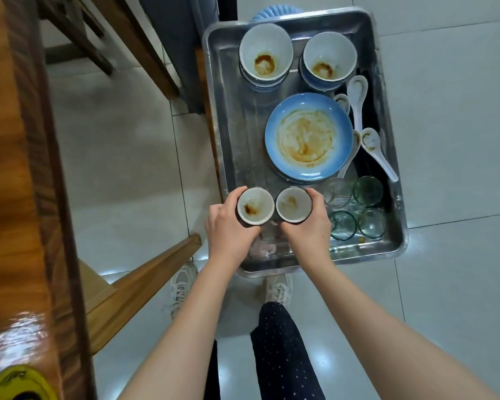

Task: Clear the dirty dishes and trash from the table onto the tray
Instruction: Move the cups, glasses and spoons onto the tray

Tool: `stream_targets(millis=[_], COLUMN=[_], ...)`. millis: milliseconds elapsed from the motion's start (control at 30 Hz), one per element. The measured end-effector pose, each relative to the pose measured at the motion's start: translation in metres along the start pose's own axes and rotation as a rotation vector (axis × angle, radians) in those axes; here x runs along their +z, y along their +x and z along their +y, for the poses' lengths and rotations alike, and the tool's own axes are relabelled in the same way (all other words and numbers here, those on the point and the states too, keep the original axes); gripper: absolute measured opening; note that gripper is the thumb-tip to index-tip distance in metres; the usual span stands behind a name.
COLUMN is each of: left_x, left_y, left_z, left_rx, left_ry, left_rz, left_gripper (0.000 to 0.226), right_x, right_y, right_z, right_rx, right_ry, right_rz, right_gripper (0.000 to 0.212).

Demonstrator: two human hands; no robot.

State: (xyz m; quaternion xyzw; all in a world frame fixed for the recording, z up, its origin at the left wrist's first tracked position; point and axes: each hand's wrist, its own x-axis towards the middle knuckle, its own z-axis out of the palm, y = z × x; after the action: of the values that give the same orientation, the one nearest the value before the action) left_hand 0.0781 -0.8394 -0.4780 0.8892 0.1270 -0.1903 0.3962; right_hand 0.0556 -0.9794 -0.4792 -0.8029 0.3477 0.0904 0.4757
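Observation:
A steel tray (228, 116) stands on a low stand over the tiled floor. My left hand (228, 226) grips a small stained cup (255, 205), and my right hand (308, 226) grips a second small cup (293, 204). Both cups are upright, side by side, over the tray's near left part. In the tray sit two stacks of soiled white bowls (265, 54) (329, 57), a smeared blue plate (309, 136), white ceramic spoons (377, 151) and several clear glasses (367, 190) at the near right.
The wooden table (15, 168) runs down the left edge, with a yellow object (20, 383) at its near end. Wooden chair parts (145, 272) jut between table and tray. My feet stand just before the tray.

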Motion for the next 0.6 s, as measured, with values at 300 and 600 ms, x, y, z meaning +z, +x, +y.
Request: stream_targets(millis=[300, 600], left_x=[0.005, -0.038], left_y=[0.0, -0.041], left_z=[-0.006, 0.031], left_rx=[0.031, -0.053], left_ry=[0.088, -0.101], left_rz=[-0.016, -0.07], left_gripper=[0.087, 0.081], right_x=[-0.005, -0.054], right_y=[-0.008, -0.049], right_z=[0.001, -0.037], right_rx=[0.02, 0.01], right_ry=[-0.002, 0.01], right_rz=[-0.05, -0.057], right_gripper=[0.084, 0.065])
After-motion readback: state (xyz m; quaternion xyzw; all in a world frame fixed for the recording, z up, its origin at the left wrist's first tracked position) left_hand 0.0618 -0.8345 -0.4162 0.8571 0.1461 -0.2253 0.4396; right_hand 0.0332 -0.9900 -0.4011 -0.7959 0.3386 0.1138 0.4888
